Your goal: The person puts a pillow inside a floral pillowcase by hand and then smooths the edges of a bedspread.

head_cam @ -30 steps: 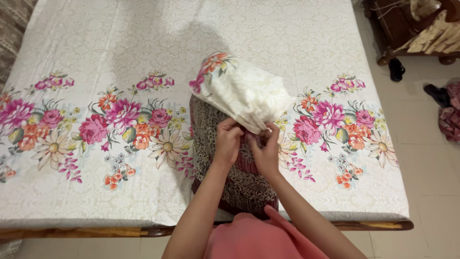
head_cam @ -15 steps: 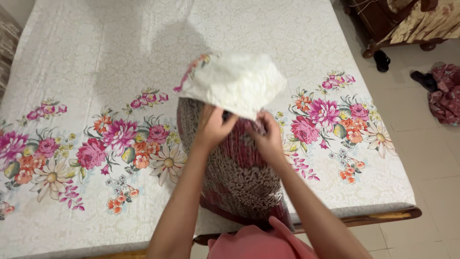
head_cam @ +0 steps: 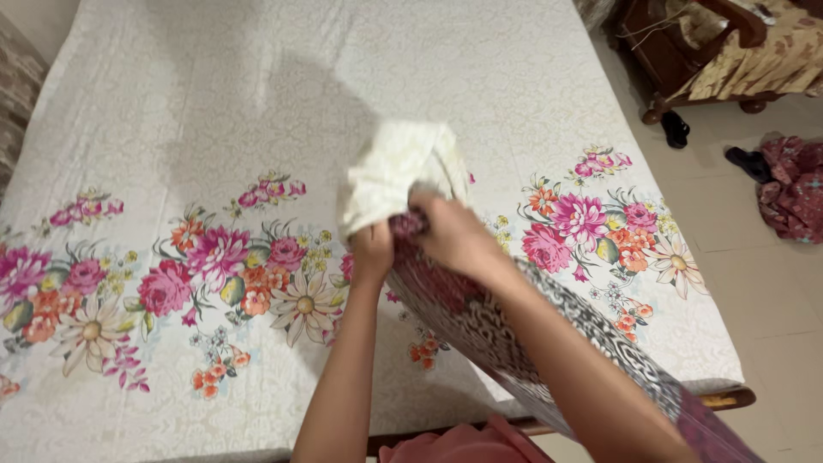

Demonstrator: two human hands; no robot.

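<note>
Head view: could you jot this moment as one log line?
left hand: grips white cover | right hand: grips patterned pillow | under: flowered bedsheet

Both hands meet above a bed (head_cam: 214,94) spread with a white floral sheet (head_cam: 171,283). The left hand (head_cam: 373,250) grips the bunched edge of a cream cover (head_cam: 399,167). The right hand (head_cam: 450,233) is closed on the top of a pillow (head_cam: 489,321) in dark red and black-and-white print, which slants down toward the person. On the floor to the right lie sandals (head_cam: 675,129) and crumpled cloth (head_cam: 789,184), near a wooden chair (head_cam: 711,51).
</note>
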